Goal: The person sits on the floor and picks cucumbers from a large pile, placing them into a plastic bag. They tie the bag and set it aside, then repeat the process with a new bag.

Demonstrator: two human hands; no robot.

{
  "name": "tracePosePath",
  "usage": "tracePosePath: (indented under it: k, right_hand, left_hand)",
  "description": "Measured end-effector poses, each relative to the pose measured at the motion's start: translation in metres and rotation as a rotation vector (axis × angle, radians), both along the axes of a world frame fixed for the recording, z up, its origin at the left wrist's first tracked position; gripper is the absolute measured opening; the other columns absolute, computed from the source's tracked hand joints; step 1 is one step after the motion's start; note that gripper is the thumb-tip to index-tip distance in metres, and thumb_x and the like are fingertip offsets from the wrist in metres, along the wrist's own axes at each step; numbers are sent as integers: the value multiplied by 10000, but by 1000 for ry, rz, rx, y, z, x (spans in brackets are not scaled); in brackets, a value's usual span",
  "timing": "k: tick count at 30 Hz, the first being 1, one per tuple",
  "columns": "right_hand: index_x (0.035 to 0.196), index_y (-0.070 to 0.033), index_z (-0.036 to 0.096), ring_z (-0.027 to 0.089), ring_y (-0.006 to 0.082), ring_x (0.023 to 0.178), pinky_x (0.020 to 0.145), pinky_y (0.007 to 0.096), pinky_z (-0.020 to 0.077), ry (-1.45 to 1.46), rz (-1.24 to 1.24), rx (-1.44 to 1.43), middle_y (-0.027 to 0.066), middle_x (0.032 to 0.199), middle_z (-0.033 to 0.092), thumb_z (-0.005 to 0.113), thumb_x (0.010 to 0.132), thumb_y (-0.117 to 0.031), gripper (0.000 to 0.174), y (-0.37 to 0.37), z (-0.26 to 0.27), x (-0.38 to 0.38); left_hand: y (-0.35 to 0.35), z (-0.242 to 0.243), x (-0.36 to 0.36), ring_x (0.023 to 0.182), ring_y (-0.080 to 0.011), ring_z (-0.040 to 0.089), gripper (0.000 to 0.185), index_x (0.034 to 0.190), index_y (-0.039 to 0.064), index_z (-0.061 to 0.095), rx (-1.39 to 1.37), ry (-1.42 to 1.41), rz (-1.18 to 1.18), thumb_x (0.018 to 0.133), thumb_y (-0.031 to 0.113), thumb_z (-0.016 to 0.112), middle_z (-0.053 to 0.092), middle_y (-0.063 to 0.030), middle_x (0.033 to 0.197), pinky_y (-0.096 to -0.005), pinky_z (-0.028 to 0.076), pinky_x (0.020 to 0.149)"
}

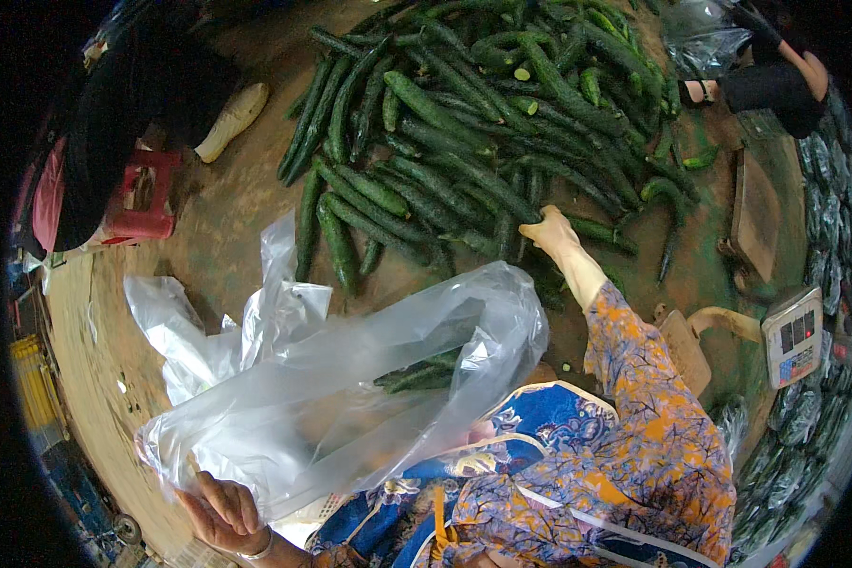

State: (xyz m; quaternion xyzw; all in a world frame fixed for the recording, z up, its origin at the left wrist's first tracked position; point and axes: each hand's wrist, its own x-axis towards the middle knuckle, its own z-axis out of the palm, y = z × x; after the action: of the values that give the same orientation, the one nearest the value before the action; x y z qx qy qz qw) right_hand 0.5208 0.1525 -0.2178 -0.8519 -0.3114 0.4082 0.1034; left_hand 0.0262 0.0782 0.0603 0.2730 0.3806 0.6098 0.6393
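Note:
A large heap of dark green cucumbers (440, 121) lies on the worn floor before me. My right hand (554, 228) reaches to its near edge, the fingers closed about the end of one cucumber (493, 186). At lower left, my left hand (226, 510) grips the edge of a long clear plastic bag (369, 355), which spreads across my lap. Several cucumbers (422, 375) show dimly through the film; whether they lie inside or behind it I cannot tell. Whiter, crumpled plastic (199, 355) stands up beside the bag.
A platform scale's display (792, 337) stands at right on a curved post, near a brown board (752, 213). Bagged cucumbers (781, 454) line the right rim. A person in dark clothes and a red plastic stool (145, 195) are at upper left; another person's foot (699, 92) is upper right.

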Motion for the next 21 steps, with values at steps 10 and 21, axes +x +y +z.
tracePosePath:
  k: [10, 21]
  right_hand:
    - [964, 4, 595, 556, 94, 602, 527, 212, 440, 1103, -387, 249, 51, 789, 610, 604, 765, -166, 262, -55, 33, -29]
    - [1197, -2, 435, 554, 201, 885, 839, 406, 459, 1052, -152, 813, 90, 1000, 545, 626, 712, -76, 527, -50, 175, -73]
  left_hand:
    - [-20, -2, -16, 279, -76, 270, 378, 1206, -9, 337, 93, 81, -94, 975, 273, 238, 397, -74, 561, -201, 332, 253]
    - [-3, 8, 21, 319, -63, 321, 310, 932, -22, 371, 98, -58, -85, 919, 288, 390, 454, -90, 606, -204, 383, 311]
